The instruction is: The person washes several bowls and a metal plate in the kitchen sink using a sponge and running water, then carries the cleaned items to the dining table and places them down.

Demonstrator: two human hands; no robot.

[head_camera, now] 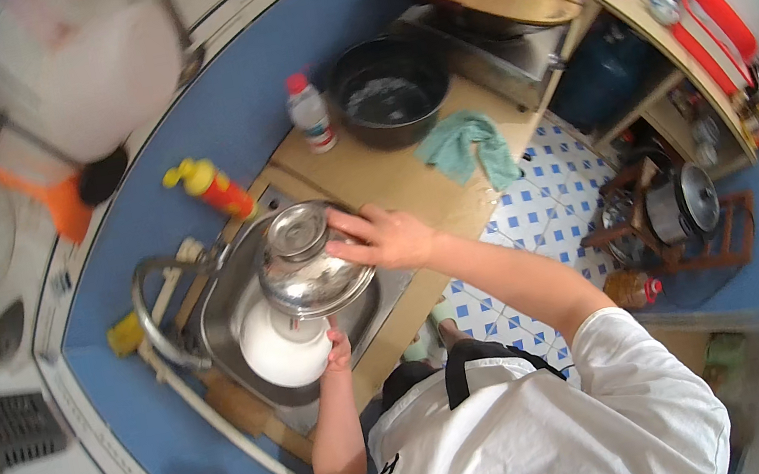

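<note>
Over the steel sink (226,325), my right hand (383,236) grips the side of a shiny metal bowl (314,279), held upside down with its round foot facing up. Below and partly behind it, my left hand (338,348) holds a white bowl (282,353) by the rim. The metal bowl covers part of the white bowl. The curved faucet (147,308) stands at the sink's left side, its spout beside the basin.
A yellow-and-red squeeze bottle (217,188) stands behind the sink. Farther along the counter (385,182) are a clear bottle with a red cap (310,114), a black basin (392,91) holding water, and a green cloth (470,145) near the edge.
</note>
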